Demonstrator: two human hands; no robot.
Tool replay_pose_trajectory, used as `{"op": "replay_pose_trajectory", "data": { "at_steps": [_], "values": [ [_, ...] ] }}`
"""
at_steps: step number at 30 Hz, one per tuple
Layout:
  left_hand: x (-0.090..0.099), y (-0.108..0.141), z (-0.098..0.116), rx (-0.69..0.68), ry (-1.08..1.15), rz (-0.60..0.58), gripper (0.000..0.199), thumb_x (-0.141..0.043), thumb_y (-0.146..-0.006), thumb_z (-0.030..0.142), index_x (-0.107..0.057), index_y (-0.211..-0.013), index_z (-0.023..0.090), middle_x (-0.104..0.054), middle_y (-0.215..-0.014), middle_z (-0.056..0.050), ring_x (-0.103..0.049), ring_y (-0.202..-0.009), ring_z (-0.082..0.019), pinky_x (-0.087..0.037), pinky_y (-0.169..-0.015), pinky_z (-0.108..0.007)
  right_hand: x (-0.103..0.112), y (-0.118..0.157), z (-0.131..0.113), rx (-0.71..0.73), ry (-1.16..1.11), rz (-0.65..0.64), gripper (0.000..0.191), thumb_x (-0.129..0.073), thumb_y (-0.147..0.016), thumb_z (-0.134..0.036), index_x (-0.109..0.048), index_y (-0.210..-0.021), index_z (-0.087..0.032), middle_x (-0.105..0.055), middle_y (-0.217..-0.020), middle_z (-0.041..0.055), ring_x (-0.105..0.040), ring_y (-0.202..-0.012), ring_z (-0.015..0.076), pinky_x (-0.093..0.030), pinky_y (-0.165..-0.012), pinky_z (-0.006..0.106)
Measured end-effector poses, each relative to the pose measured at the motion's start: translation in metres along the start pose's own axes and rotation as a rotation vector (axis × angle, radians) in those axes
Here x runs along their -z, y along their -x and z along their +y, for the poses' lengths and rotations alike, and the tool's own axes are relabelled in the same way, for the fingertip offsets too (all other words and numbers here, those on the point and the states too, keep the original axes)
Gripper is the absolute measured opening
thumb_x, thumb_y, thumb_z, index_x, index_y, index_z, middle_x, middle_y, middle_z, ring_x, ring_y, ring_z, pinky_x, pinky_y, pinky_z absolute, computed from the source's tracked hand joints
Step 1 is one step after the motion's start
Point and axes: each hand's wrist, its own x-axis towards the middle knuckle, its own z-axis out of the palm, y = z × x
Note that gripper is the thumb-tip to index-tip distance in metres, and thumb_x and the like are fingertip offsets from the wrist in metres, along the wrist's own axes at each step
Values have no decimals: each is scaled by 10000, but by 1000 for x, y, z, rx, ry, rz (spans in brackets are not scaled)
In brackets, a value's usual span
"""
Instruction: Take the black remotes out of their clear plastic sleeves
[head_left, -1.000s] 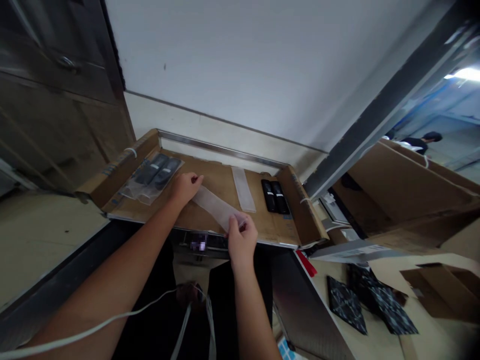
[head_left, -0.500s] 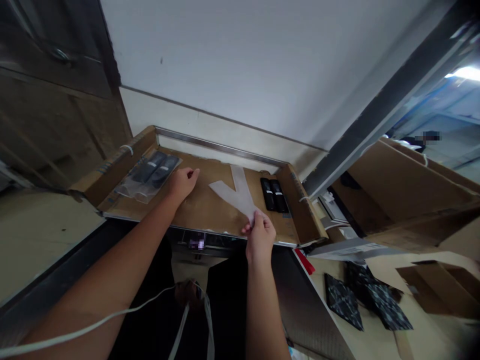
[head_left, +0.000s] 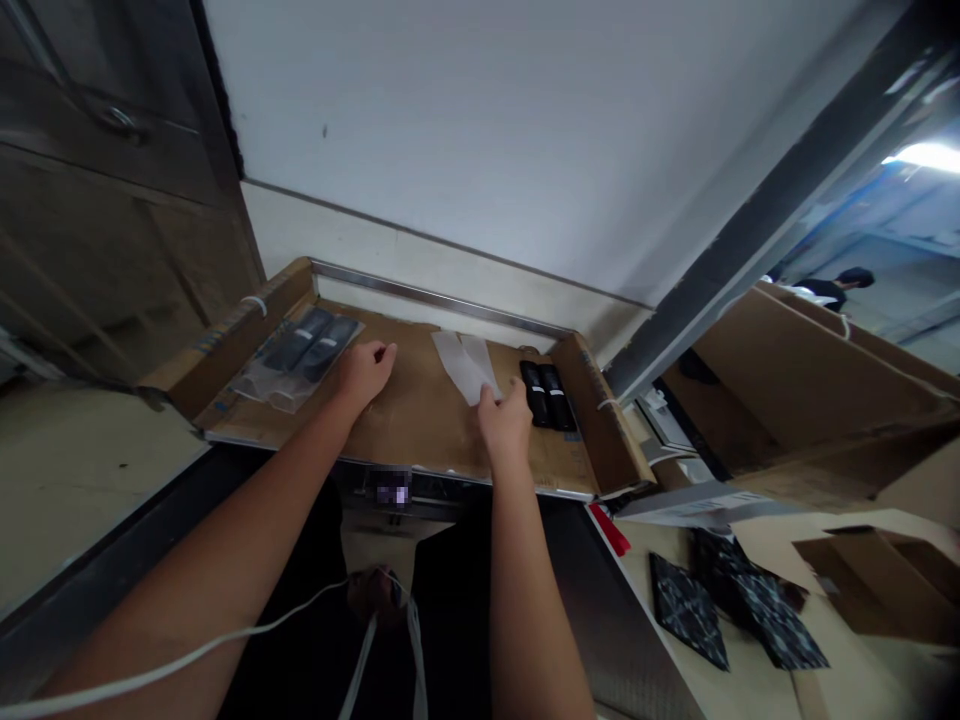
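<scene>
My left hand point(head_left: 366, 372) is closed, its fingers curled over the brown cardboard surface. No object shows in it. Just to its left lies a clear plastic bag point(head_left: 274, 390) with two dark, rounded objects point(head_left: 313, 340) inside, each with a white label. My right hand point(head_left: 506, 420) has thumb and forefinger apart at the near end of translucent white strips point(head_left: 466, 366), which form a narrow V on the cardboard. Whether its fingertips touch the strips I cannot make out. Right of that hand, two black, long, rounded objects point(head_left: 546, 394) with white labels lie side by side.
Raised cardboard walls point(head_left: 604, 400) bound the tray at both ends, and a metal rail point(head_left: 442, 296) runs along its back. A large carton point(head_left: 832, 390) stands at right. Dark patterned pieces point(head_left: 757, 605) lie below it. A white cord point(head_left: 247, 632) crosses my left forearm.
My right hand has moved forward and its pinch on the white strips has loosened. The strips have shifted away from me, their spread narrower. My left hand has stayed in place.
</scene>
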Motion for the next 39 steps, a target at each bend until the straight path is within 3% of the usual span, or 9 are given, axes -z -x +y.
{"op": "replay_pose_trajectory", "data": {
  "at_steps": [3,5,12,19,25,30,34,37,39],
  "values": [
    [-1,0,-1,-11,-6,3,398,-474,-922,475,-723,-788,194,-706,-769,-85,-601,-693,-216,-302,-606,-311,12,2,1,163,346,125,448,-555,-881,-421,-642,-1197,-116,-695,-895,185,-668,-935,339,-485,-871,470],
    [-1,0,-2,-22,-13,4,398,-474,-922,470,-719,-775,194,-705,-762,-82,-602,-692,-218,-301,-606,-313,13,-5,7,234,429,162,448,-537,-892,-428,-662,-1169,-99,-666,-1085,242,-614,-1091,365,-438,-967,508],
    [-1,0,-3,-37,-15,-22,396,-460,-932,458,-725,-808,192,-718,-811,-92,-620,-736,-220,-325,-618,-309,-24,-39,45,345,298,-205,529,-609,-839,-347,-581,-1290,-73,-557,-1367,228,-460,-1340,332,-328,-1142,480],
    [-4,-1,-4,-31,-26,-2,399,-452,-937,463,-724,-814,198,-718,-803,-74,-604,-723,-217,-336,-620,-304,-71,-18,28,402,142,-203,521,-607,-790,-226,-563,-1283,-66,-537,-1396,230,-476,-1340,311,-350,-1144,465],
    [-3,-1,-7,-14,12,3,412,-434,-946,475,-691,-783,197,-691,-759,-62,-585,-698,-199,-315,-607,-303,-77,0,15,494,-119,51,356,-516,-835,-219,-604,-1170,-137,-609,-1305,167,-529,-1277,247,-381,-1121,429],
    [2,11,6,-64,-27,32,380,-417,-957,434,-676,-814,195,-689,-823,-85,-617,-816,-239,-384,-716,-327,-67,-9,23,174,-275,76,314,-499,-809,-258,-618,-1072,-133,-687,-1090,140,-642,-1045,231,-494,-964,384],
    [18,15,19,-185,-212,109,249,-519,-895,319,-643,-1079,206,-624,-1217,-146,-512,-1201,-332,-340,-1011,-453,-66,-14,21,64,-282,82,271,-480,-793,-250,-615,-1003,-144,-695,-1017,129,-651,-961,221,-505,-911,353],
    [40,1,11,-64,-372,90,455,-592,-837,309,-513,-1260,162,-509,-1356,-228,-434,-1279,-418,-324,-1032,-571,-67,-14,19,94,-259,69,245,-475,-790,-240,-613,-978,-164,-697,-991,113,-644,-944,217,-502,-897,347],
    [52,-14,0,50,-452,-63,513,-620,-820,343,-473,-1251,107,-534,-1286,-281,-496,-1202,-454,-393,-960,-588,-68,-14,19,96,-251,69,232,-474,-786,-235,-612,-959,-166,-693,-981,112,-639,-927,216,-500,-886,346]
  ]
}}
